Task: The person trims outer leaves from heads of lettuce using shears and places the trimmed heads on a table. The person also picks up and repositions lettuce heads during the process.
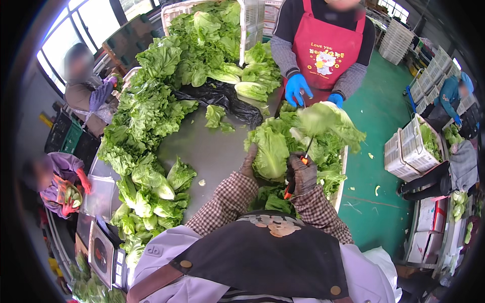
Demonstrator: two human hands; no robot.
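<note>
My left hand (249, 161), in a dark soiled glove, holds the left side of a head of leaf lettuce (269, 153). At the lettuce's right is my right hand (303, 174), gloved too and closed around a knife with an orange and black handle (304, 160); its thin dark blade points up and right. More lettuce (326, 155) lies beyond and below my hands, in a pale-rimmed container. Across from me a co-worker in a red apron (324, 57) and blue gloves handles another lettuce head (329, 119), which is blurred.
Lettuce heads (140, 110) are heaped along the left of the metal table (212, 159). Black plastic film (223, 100) lies near a white crate (252, 30) at the back. A weighing scale (101, 253) stands lower left. Other workers are at both sides; stacked crates (409, 151) stand right.
</note>
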